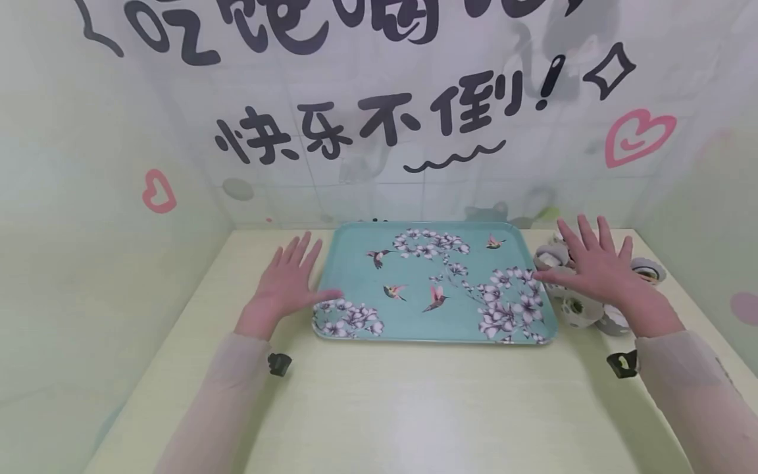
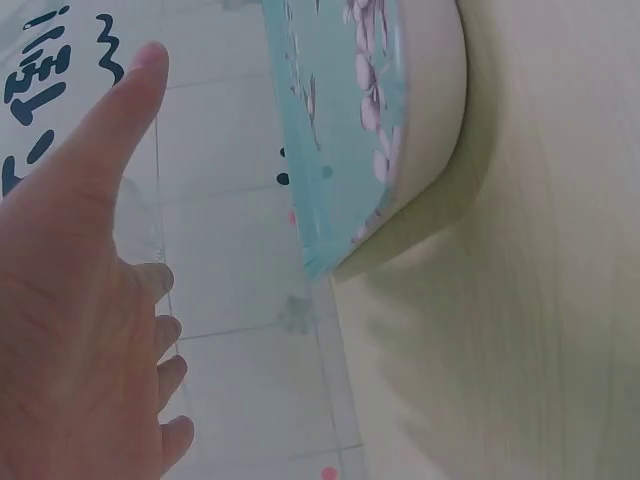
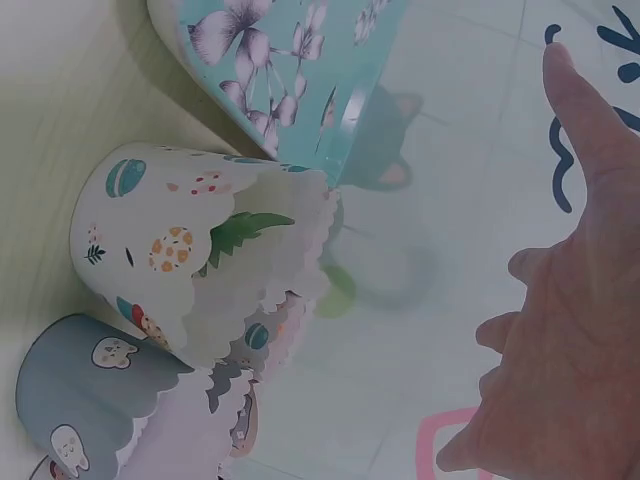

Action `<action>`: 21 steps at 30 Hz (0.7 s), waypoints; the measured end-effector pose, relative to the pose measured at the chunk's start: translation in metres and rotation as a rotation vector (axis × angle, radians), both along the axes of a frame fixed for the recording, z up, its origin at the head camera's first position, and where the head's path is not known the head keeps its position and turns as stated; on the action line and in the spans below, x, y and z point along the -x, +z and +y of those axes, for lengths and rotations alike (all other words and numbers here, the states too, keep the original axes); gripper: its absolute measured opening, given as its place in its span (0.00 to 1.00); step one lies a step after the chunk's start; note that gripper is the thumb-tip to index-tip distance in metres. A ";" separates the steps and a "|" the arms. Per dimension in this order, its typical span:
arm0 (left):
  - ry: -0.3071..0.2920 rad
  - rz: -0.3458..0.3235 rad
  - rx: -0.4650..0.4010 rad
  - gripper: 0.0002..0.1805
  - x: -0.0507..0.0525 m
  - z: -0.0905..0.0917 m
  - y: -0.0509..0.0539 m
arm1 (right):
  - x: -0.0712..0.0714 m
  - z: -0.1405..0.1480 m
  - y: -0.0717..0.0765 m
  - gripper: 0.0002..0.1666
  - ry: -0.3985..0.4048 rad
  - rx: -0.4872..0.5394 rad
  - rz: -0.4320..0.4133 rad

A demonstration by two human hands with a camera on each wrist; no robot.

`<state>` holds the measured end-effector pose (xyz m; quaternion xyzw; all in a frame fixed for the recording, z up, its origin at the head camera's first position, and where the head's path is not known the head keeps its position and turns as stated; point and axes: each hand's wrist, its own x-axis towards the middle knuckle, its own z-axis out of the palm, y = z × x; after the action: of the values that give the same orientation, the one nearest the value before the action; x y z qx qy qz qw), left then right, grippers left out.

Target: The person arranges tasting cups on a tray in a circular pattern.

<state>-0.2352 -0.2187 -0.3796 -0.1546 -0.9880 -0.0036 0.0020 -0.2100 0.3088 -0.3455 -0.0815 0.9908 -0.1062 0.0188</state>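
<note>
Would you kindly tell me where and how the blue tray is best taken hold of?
I'd grip opposite ends of the tray: left hand at the left rim, coming from the left; right hand at the near right corner, coming from the front. It is wide, with a raised rim that likely gives purchase, and paper cups crowd its right side.

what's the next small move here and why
I'd probably lower the right hand toward the white cup beside the tray. That hand is spread, holds nothing and hovers on the cup's side of the tray, while the left hand is at the opposite end.
</note>
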 end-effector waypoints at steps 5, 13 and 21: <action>-0.012 -0.038 -0.017 0.67 -0.003 -0.001 -0.005 | -0.002 0.001 0.001 0.69 -0.003 -0.009 -0.006; -0.011 -0.093 -0.076 0.70 -0.009 -0.002 -0.013 | -0.005 0.003 -0.001 0.70 -0.012 -0.022 -0.012; -0.083 -0.143 -0.136 0.70 -0.013 -0.006 -0.025 | -0.006 0.004 -0.006 0.70 -0.021 -0.029 -0.018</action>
<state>-0.2220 -0.2247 -0.4049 -0.1941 -0.9758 -0.0816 -0.0582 -0.2043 0.3128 -0.3511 -0.0699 0.9928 -0.0927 0.0279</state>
